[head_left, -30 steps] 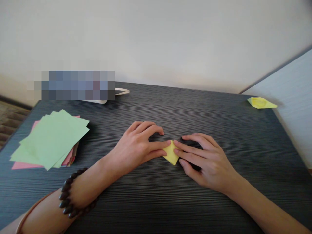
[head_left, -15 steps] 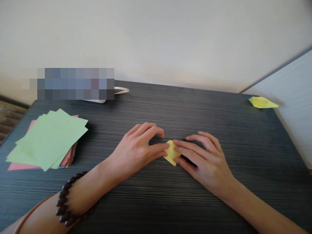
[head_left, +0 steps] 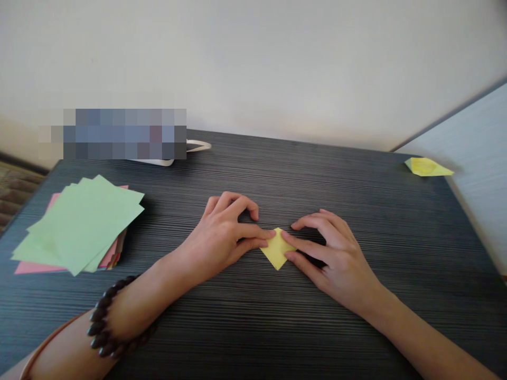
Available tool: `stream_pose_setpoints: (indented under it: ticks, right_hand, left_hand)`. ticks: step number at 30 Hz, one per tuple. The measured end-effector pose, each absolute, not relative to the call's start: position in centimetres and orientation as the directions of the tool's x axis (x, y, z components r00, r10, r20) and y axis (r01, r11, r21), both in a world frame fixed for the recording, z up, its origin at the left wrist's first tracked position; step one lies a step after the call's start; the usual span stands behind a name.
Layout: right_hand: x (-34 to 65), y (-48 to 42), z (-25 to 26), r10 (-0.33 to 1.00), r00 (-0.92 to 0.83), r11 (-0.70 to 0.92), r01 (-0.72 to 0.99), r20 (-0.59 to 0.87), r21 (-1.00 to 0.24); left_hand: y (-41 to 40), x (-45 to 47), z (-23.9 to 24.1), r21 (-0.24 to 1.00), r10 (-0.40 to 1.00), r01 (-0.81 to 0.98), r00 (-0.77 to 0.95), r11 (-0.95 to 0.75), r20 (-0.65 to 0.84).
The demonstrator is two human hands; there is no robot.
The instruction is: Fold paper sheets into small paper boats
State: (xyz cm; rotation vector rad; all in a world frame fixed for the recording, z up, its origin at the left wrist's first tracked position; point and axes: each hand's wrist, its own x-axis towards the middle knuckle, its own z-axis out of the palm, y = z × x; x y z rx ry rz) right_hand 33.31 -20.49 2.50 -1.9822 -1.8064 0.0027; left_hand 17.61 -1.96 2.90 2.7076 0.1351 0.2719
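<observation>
Between my two hands is a small piece of folded yellow paper (head_left: 278, 254), diamond-shaped with one corner toward me. My left hand (head_left: 227, 228) pinches its left corner between thumb and index finger, the other fingers curled above the table. On the opposite side, my right hand (head_left: 336, 250) has its thumb and a finger closed on the right corner. The fingertips cover both side corners, so the folds there are hidden. A bracelet of dark beads (head_left: 103, 316) circles my left wrist.
Left of my hands lies a fanned stack of green and pink paper sheets (head_left: 85, 221). Behind it stands a blurred-out object with a white loop (head_left: 200, 145). A folded yellow paper shape (head_left: 428, 167) rests at the far right corner of the dark table (head_left: 253, 332), near the wall.
My left hand has shifted slightly left, and the fingers of my right hand have changed their hold. The yellow paper now shows as a wider, flatter diamond.
</observation>
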Motion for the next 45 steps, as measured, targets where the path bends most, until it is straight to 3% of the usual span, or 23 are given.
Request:
stream_pose_setpoints:
  ticks: [7,12,20,32,45]
  right_hand:
    - [33.0,-20.0,2.5,0.922,0.193,-0.05,0.918,0.334,-0.393]
    - [32.9,-20.1,2.1,0.916,0.213,-0.07,0.919,0.339,-0.389]
    - [32.7,-20.2,2.4,0.923,0.181,-0.064,0.942,0.34,-0.329]
    - [32.9,-20.1,2.5,0.959,0.143,-0.084,0.969,0.246,-0.233]
    - [33.1,-20.0,2.5,0.959,0.147,-0.062,0.944,0.243,-0.324]
  left_hand:
    - [-2.5,17.8,3.2,0.465,0.111,0.017,0.978,-0.885,0.177]
    - [-3.9,17.9,3.6,0.503,0.174,0.073,0.972,-0.861,0.155]
    - [-5.3,18.3,3.6,0.407,0.243,0.195,0.968,-0.892,0.07]
    - [-5.1,18.0,3.4,0.317,0.237,0.203,0.969,-0.926,0.07]
    - [-5.0,18.0,3.1,0.374,0.217,0.161,0.97,-0.913,0.111]
